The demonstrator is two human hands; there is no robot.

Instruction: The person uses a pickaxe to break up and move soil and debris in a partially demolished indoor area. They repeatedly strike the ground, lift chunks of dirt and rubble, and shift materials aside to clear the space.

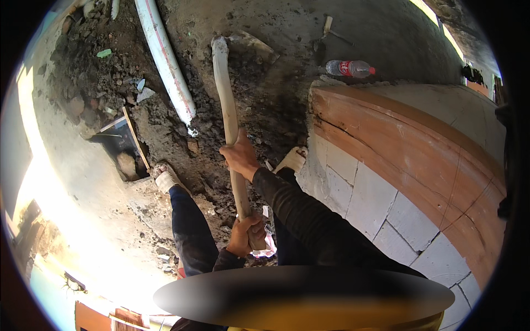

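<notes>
Both of my hands grip the long pale wooden handle of a hoe (pixel 223 91). My right hand (pixel 241 156) is wrapped round the middle of the handle. Lower down, close to the butt end, my left hand (pixel 245 234) is closed on it. The hoe's flat, dirt-coated blade (pixel 255 45) lies at the far end, pointing right, against dark loose soil (pixel 265 88). Part of the blade blends into the soil. To the left of the handle, a white pipe (pixel 165 63) with a reddish line runs across the dirt.
A square pit (pixel 130 163) with a wooden strip along its edge opens at left, near my left foot (pixel 165 177). At right curves a low block wall (pixel 381 218) with an orange-brown top band. Beyond it lie a plastic bottle (pixel 350 68) and a small wooden-handled tool (pixel 328 26).
</notes>
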